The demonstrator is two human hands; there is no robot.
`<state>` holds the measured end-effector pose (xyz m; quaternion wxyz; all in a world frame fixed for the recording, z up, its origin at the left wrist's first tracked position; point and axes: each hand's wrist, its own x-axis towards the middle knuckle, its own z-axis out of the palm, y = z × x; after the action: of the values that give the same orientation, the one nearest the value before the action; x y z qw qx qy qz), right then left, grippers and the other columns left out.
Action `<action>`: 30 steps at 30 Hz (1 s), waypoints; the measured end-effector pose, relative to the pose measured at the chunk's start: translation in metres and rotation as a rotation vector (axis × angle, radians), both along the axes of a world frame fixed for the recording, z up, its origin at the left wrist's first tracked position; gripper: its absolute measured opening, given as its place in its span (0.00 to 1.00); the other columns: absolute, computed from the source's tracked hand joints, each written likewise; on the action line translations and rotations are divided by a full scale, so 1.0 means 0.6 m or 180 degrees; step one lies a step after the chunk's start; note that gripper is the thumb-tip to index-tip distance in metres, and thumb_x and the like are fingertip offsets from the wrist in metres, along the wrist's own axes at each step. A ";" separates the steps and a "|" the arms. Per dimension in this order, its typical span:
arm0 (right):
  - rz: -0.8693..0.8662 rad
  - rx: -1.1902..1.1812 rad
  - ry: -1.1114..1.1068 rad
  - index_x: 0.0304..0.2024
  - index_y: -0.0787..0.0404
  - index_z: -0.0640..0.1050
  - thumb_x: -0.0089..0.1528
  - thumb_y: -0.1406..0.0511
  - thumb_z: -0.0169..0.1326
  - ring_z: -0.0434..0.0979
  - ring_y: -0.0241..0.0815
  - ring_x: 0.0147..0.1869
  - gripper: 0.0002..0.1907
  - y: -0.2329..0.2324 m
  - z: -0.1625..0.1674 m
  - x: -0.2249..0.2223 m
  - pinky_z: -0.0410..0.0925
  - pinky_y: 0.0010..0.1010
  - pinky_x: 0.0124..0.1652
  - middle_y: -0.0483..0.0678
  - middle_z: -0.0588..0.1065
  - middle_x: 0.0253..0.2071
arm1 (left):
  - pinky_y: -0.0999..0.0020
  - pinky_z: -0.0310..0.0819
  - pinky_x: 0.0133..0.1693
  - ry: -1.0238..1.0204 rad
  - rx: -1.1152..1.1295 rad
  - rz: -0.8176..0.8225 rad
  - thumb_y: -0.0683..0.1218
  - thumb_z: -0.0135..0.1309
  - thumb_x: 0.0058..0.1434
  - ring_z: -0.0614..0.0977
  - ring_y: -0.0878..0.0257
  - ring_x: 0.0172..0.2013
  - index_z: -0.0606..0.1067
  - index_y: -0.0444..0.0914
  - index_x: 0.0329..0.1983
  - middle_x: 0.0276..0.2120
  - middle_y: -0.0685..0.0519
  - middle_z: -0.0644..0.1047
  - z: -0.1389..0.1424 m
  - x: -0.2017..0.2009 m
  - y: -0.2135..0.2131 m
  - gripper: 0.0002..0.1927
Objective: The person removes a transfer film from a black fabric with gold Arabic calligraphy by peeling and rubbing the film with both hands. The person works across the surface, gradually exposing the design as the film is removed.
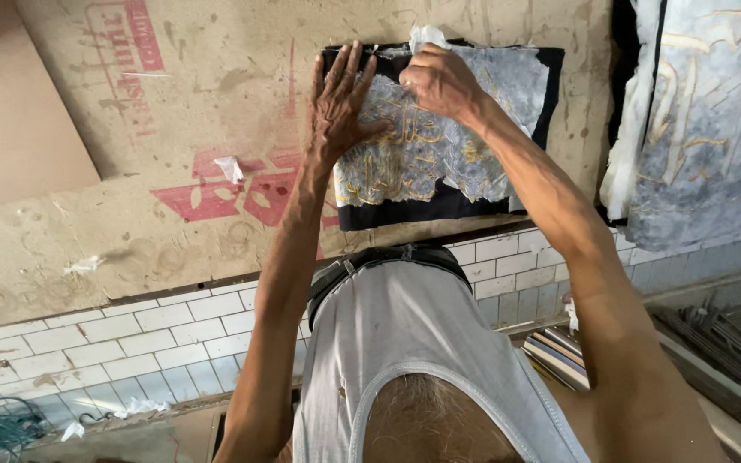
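Pressing flat on the work, the left hand (336, 107) lies with fingers spread and straight, palm down on the near-left part of a black cloth panel (439, 201) covered by a thin, whitish backing paper (439, 146) through which gold-coloured embroidery shows. It grips nothing; it only holds the piece down against the desk (130, 180), a worn board with faded red print. The right hand (441, 81) sits at about one o'clock from the left one, close beside it, curled shut with thumb and fingers pinching a raised, crumpled flap of the same paper at the panel's far edge. From that pinch the loose paper stands up toward twelve o'clock, while the stuck sheet spreads away toward four o'clock, across the panel's long axis, which runs roughly from nine to three. So the right hand is the nearer one to the free edge, and the left lies just on the near side of it, toward seven o'clock. Torn white paper scraps (229, 167) lie on the board at nine o'clock of the left hand, and a second paper-covered embroidered piece (705, 120) lies well apart at three o'clock.
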<state>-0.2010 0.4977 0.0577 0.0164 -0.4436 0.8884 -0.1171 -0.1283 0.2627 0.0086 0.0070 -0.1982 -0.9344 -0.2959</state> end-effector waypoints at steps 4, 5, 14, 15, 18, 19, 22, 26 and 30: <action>0.0044 -0.0293 -0.0146 0.35 0.56 0.83 0.68 0.70 0.59 0.74 0.34 0.38 0.07 0.031 -0.017 0.004 0.71 0.25 0.37 0.42 0.79 0.34 | 0.42 0.35 0.74 0.0037 0.0093 0.0040 0.72 0.72 0.45 0.53 0.52 0.76 0.58 0.42 0.78 0.77 0.45 0.52 -0.006 -0.001 0.004 0.63; 0.0060 -0.0324 -0.0201 0.35 0.56 0.83 0.70 0.70 0.59 0.73 0.33 0.37 0.08 0.041 -0.017 0.005 0.70 0.24 0.37 0.42 0.79 0.35 | 0.42 0.35 0.74 -0.0036 0.0115 0.0052 0.72 0.72 0.44 0.53 0.52 0.75 0.58 0.42 0.78 0.77 0.45 0.53 -0.006 -0.001 0.005 0.64; -0.1540 0.1095 -0.0639 0.30 0.52 0.82 0.64 0.64 0.63 0.73 0.36 0.26 0.06 0.312 0.049 0.066 0.69 0.35 0.29 0.42 0.76 0.27 | 0.40 0.29 0.72 -0.0084 -0.0186 0.0095 0.71 0.73 0.45 0.50 0.49 0.76 0.55 0.39 0.78 0.77 0.42 0.50 -0.006 0.003 0.016 0.65; -0.1599 0.0981 -0.0651 0.34 0.53 0.81 0.64 0.61 0.62 0.74 0.36 0.27 0.05 0.306 0.049 0.073 0.70 0.34 0.29 0.42 0.76 0.28 | 0.40 0.28 0.71 0.0181 -0.0119 0.0102 0.71 0.72 0.47 0.49 0.49 0.75 0.53 0.37 0.78 0.76 0.41 0.49 -0.007 0.001 0.026 0.65; -0.1687 0.0869 -0.0451 0.36 0.58 0.77 0.60 0.47 0.61 0.75 0.40 0.27 0.22 0.234 0.037 0.076 0.70 0.35 0.29 0.45 0.77 0.28 | 0.45 0.26 0.73 0.0646 -0.0007 -0.0088 0.68 0.69 0.57 0.47 0.49 0.76 0.48 0.32 0.78 0.76 0.39 0.47 -0.007 -0.007 0.071 0.62; -0.1652 0.1000 -0.0211 0.31 0.61 0.74 0.56 0.38 0.63 0.75 0.43 0.26 0.33 0.205 0.032 0.064 0.70 0.36 0.29 0.49 0.75 0.24 | 0.50 0.28 0.75 0.0602 -0.0025 -0.0287 0.66 0.68 0.61 0.47 0.50 0.77 0.47 0.33 0.78 0.78 0.40 0.47 -0.006 -0.010 0.092 0.59; -0.2135 0.0233 0.0572 0.39 0.61 0.75 0.54 0.40 0.72 0.78 0.44 0.27 0.35 0.135 0.022 0.051 0.69 0.37 0.25 0.51 0.78 0.30 | 0.57 0.35 0.78 -0.0173 0.0268 -0.0748 0.63 0.64 0.65 0.50 0.52 0.78 0.48 0.35 0.80 0.78 0.44 0.50 0.002 -0.021 0.150 0.54; -0.2588 -0.0252 0.0032 0.44 0.57 0.74 0.62 0.60 0.72 0.81 0.48 0.35 0.19 0.127 0.009 0.044 0.71 0.41 0.32 0.48 0.79 0.33 | 0.52 0.36 0.76 -0.0548 0.0074 -0.1077 0.65 0.59 0.63 0.53 0.56 0.76 0.52 0.37 0.79 0.77 0.48 0.53 0.013 -0.035 0.185 0.50; -0.2685 -0.0448 0.0307 0.45 0.58 0.73 0.59 0.73 0.64 0.82 0.52 0.38 0.15 0.172 -0.002 0.068 0.73 0.42 0.37 0.50 0.79 0.35 | 0.47 0.35 0.75 -0.0051 -0.0130 -0.1000 0.69 0.52 0.69 0.53 0.56 0.76 0.55 0.37 0.78 0.77 0.49 0.54 0.015 -0.033 0.187 0.46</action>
<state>-0.1600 0.6011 0.0562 -0.1047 -0.0466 0.9816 -0.1530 -0.1483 0.3747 0.0175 -0.0509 -0.3397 -0.8977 -0.2759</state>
